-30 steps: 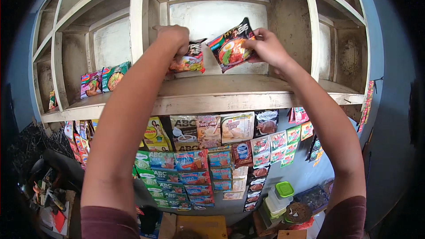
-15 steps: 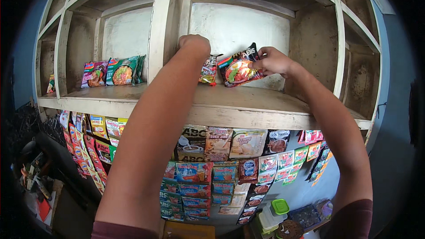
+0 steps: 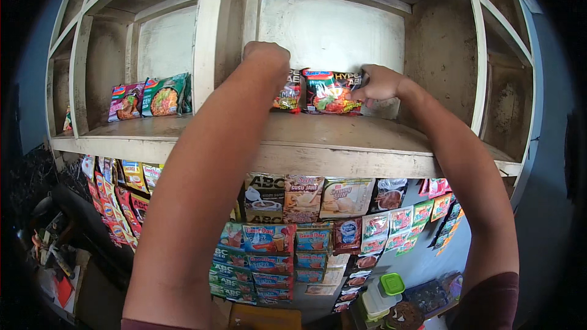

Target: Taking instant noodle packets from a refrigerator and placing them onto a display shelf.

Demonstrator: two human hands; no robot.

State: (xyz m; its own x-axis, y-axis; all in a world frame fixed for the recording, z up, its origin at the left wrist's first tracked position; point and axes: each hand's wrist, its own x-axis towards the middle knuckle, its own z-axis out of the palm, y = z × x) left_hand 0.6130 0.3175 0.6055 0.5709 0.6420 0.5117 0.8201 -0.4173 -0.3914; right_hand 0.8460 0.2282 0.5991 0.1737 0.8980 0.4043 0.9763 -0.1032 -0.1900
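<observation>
My right hand (image 3: pixel 382 84) grips the right end of a black instant noodle packet (image 3: pixel 330 93) with a bowl pictured on its front. That packet stands upright on the wooden shelf (image 3: pixel 318 129). Close on its left is a second dark noodle packet (image 3: pixel 288 96), partly covered by my left forearm. My left hand (image 3: pixel 267 55) is raised beside this second packet with its back toward me. Its fingers are hidden, so whether they hold the packet does not show.
In the left compartment stand a purple noodle packet (image 3: pixel 127 101) and green noodle packets (image 3: pixel 165 95). A wooden upright (image 3: pixel 211 30) divides the compartments. Strips of drink sachets (image 3: pixel 269 263) hang below the shelf edge. Lower right, there is a green-lidded container (image 3: pixel 392 283).
The packet in my right hand has gone from tilted to upright on the shelf, beside the other dark packet. My left hand stays in nearly the same place. The view has shifted slightly.
</observation>
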